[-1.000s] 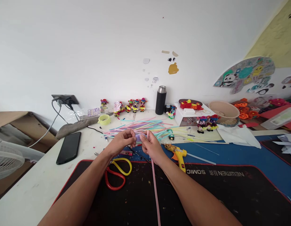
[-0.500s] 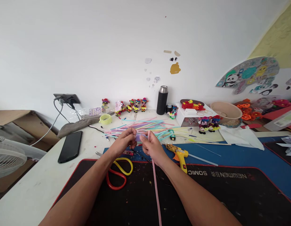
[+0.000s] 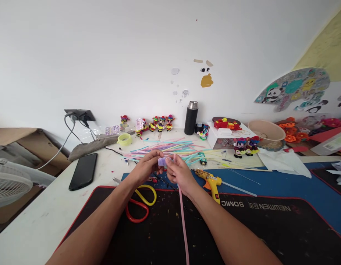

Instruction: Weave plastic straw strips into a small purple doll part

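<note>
Between my two hands, above the back edge of the black desk mat [image 3: 164, 235], is a small purple coil [image 3: 162, 161] that looks like wound pipe cleaner. My left hand [image 3: 150, 165] pinches its left end. The right end is gripped by my right hand [image 3: 178, 170], thumb on top. A pink pipe cleaner [image 3: 183, 224] passes through my right hand; its tip sticks up above the fingers and its long end hangs toward me. Loose pastel pipe cleaners [image 3: 170, 146] lie in a heap just behind my hands.
Red-and-yellow-handled scissors [image 3: 137, 209] lie beside my left forearm. A yellow glue gun [image 3: 213, 184] rests right of my right hand. Farther back stand a black thermos [image 3: 191, 119], several small figures [image 3: 161, 124] and a tape roll [image 3: 124, 139]. A phone [image 3: 83, 172] lies at left.
The scene has shifted slightly right as my head turned. My left fingers have moved a little on the purple coil, showing more of it. Both hands keep their hold.
</note>
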Available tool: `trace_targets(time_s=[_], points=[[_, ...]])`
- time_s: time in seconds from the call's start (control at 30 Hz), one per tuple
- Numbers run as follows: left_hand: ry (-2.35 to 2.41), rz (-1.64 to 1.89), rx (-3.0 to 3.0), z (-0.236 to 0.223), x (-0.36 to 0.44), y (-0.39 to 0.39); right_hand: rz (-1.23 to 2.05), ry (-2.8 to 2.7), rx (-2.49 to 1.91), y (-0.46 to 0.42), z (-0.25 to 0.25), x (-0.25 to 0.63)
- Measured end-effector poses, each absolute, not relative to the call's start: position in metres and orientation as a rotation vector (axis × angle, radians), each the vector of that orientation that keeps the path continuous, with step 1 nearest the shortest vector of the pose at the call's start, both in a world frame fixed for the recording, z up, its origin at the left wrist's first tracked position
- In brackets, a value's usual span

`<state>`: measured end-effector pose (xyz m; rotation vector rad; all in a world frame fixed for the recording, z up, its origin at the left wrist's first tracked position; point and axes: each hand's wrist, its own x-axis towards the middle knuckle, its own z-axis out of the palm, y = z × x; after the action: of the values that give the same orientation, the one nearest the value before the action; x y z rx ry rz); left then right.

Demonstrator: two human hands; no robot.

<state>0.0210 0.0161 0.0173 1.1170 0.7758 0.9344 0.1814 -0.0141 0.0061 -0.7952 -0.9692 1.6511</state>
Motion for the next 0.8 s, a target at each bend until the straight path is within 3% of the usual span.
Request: trace_targets(time_s=[0.8], points=[[0.665,0.977,1.419,0.023,0.006,0.023,1.645,-0.894,-0.799,-0.014,0.013,0.186]])
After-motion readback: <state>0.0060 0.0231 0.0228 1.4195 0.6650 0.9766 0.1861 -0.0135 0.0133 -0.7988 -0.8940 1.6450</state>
